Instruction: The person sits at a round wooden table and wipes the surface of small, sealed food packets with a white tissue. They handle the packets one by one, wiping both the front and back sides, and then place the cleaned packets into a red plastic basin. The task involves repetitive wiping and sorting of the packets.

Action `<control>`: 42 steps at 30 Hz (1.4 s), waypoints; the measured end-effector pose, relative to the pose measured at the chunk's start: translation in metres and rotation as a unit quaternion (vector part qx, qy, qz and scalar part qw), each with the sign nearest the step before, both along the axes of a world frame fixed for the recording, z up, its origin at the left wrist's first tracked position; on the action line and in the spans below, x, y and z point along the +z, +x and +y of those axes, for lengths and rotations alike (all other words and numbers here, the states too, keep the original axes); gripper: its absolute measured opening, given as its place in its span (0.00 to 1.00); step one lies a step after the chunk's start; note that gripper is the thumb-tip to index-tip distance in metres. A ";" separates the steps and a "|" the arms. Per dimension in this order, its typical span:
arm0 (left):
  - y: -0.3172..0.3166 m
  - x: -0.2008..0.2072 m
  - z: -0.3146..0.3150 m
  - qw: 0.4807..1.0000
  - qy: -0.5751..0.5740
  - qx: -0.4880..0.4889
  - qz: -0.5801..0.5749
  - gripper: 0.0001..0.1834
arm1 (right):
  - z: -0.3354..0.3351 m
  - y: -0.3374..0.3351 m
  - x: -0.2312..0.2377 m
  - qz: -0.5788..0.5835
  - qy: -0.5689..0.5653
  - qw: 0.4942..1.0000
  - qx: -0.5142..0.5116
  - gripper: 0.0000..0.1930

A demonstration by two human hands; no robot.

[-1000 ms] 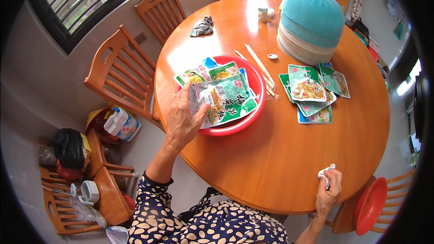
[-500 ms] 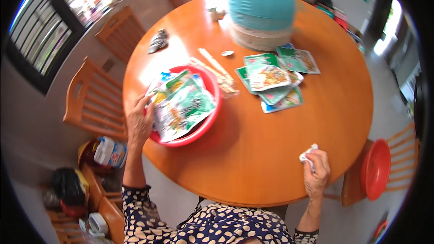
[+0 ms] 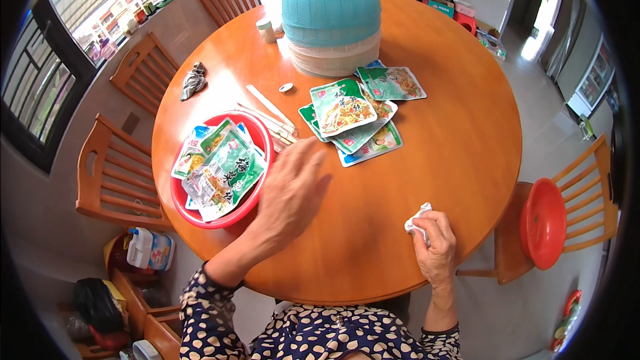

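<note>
At the left of a round orange-brown wooden table (image 3: 453,153), a round red plastic basin (image 3: 264,141) holds flat, glossy green-and-white food packets (image 3: 230,163). Pale slender sticks (image 3: 269,106) lie just beyond its right side. The left hand (image 3: 291,190), blurred, has its fingers stretched out beside the basin's right edge; contact cannot be told. Farther right of the basin lies a loose pile of similar packets (image 3: 343,110). Farthest right of it, the right hand (image 3: 437,243) pinches a crumpled white wad (image 3: 416,220) between thumb and fingers.

You had bright daylight via the window (image 3: 110,0) upper L, glare on the table (image 3: 373,207), yr L hand (image 3: 290,190) blurred, edges bowed & blk.
</note>
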State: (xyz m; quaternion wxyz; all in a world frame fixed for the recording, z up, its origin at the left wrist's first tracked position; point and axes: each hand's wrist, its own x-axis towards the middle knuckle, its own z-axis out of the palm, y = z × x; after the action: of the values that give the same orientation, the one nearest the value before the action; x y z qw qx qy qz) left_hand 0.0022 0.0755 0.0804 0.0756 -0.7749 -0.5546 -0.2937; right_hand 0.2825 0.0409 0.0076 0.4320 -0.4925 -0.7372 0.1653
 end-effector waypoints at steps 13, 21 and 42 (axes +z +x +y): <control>0.009 -0.072 0.112 0.993 0.059 0.071 0.068 0.04 | 0.003 0.002 -0.005 0.037 -0.002 0.999 0.006 0.12; 0.001 -0.077 0.120 0.980 0.117 0.064 0.145 0.01 | 0.002 -0.002 -0.002 0.043 -0.007 0.999 0.005 0.12; 0.023 -0.062 -0.105 0.979 -0.116 -0.168 0.030 0.18 | -0.021 -0.048 0.009 0.035 0.017 0.985 0.166 0.12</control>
State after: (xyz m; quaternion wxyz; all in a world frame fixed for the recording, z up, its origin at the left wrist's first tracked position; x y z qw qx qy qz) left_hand 0.0256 -0.0294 0.0183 -0.0483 -0.8688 -0.4446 -0.2128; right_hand 0.2349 0.0199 0.0161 0.4323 -0.3504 -0.7956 0.2395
